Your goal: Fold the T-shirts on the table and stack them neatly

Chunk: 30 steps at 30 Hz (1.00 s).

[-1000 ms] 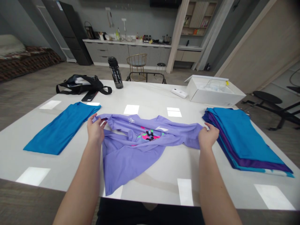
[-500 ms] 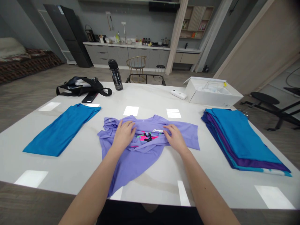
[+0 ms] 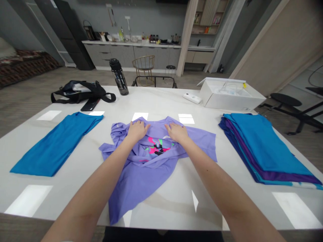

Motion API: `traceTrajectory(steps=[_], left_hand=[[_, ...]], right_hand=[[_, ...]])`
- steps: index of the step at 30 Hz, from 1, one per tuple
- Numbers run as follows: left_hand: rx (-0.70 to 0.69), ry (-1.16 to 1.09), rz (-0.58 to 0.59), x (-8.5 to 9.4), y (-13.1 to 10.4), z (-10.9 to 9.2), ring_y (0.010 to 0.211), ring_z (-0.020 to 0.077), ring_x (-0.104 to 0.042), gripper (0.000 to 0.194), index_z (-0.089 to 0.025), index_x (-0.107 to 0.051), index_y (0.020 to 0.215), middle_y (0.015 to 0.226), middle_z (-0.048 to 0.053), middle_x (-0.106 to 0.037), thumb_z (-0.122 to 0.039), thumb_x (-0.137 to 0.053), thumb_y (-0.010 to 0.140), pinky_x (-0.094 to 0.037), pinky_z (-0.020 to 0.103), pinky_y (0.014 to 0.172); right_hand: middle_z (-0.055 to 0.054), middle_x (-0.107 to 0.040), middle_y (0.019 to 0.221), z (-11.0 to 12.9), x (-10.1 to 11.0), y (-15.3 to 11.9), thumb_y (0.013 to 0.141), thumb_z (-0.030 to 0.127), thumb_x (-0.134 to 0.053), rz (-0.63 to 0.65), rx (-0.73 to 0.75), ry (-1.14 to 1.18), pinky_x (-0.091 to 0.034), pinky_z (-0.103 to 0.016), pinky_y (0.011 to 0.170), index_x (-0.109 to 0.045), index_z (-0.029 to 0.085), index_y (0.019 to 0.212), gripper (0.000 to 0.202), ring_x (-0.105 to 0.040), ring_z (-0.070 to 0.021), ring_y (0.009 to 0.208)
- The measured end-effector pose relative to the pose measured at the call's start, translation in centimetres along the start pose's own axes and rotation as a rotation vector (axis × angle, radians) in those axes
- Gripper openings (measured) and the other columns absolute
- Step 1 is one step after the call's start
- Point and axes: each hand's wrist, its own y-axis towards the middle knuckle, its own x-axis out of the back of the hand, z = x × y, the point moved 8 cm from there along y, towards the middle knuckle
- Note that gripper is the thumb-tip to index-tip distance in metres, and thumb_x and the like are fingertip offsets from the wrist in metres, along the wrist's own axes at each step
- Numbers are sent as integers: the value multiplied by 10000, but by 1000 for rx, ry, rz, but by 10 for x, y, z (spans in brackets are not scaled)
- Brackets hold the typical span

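Both your hands have slid up toward the collar since half a second ago, and more of the bright print [image 3: 158, 147] on the purple shirt [image 3: 153, 169] now shows. It lies on the white table [image 3: 161, 102] in front of you, between a flat, folded blue shirt [image 3: 57, 143] and a folded stack of clothes [image 3: 262, 144]. Your left hand [image 3: 137, 130] and right hand [image 3: 177, 132] both rest palm down just below the neckline, fingers loosely spread, neither gripping a bunch of cloth. As far as one can judge, the shoulders and one sleeve [image 3: 205, 140] are laid out fairly flat, while the other sleeve [image 3: 118, 131] is crumpled and the body remains twisted and creased, so smoothing is only part done. Your left forearm hides some of the body, your right hand sits close against the white lettering, which is too small to read, and the stack's lower layers are hard to count
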Motion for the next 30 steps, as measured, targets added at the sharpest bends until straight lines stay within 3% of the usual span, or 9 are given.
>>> traceTrajectory(steps=[6,10,14,18,26,28,30], left_hand=[[48,-66,58,-8,52,3,1310,358,-556,661,-81,-620,1299,1357,232,-631,-554,-242,1034,-161,684,1193],[43,-51,62,-15,91,-6,1401,365,-472,704,-37,-589,1347,1413,264,-585,-560,-248,1022,-79,673,1218],[103,-109,99,-34,125,-6,1518,364,-305,825,-9,-421,1505,1600,273,-366,-629,-249,990,-99,622,1243],[136,-176,101,-51,150,-3,1583,324,-120,930,3,-222,1598,1691,223,-151,-676,-239,963,-77,559,1272],[45,-240,25,-55,179,3,1579,298,-155,840,-73,-256,1604,1692,179,-207,-643,-263,987,-68,530,1280],[18,-234,-69,-44,176,-1,1558,301,-221,753,-100,-323,1575,1669,181,-280,-585,-322,999,-144,513,1268],[-15,-189,-211,-26,164,-7,1491,317,-350,608,-109,-453,1482,1584,197,-419,-481,-380,1007,-251,483,1225]], right_hand=[[-170,-372,1625,-18,3,55,1052,610,-128,61,-103,-9,-122,-691,1190,-473,176,1516,723,-372,-338,1477],[-172,-291,1660,-29,3,91,1036,641,-153,72,-159,-27,-125,-652,1212,-380,145,1576,767,-299,-328,1517],[-120,-122,1709,-44,-6,120,1017,659,-179,70,-187,-25,-115,-591,1244,-202,142,1643,811,-129,-289,1574],[-94,-115,1713,-58,-10,145,988,708,-176,2,-144,-50,-42,-602,1247,-174,166,1651,856,-94,-293,1578],[-89,-199,1702,-69,-6,184,987,706,-187,-61,-32,-71,-87,-601,1240,-233,177,1638,840,-162,-296,1560],[-109,-238,1691,-65,0,184,1001,674,-213,-100,-28,-88,-126,-604,1226,-287,171,1618,800,-191,-309,1545],[-145,-298,1665,-55,16,175,1024,591,-272,-230,-7,-129,-153,-603,1204,-387,150,1564,707,-234,-329,1516]])
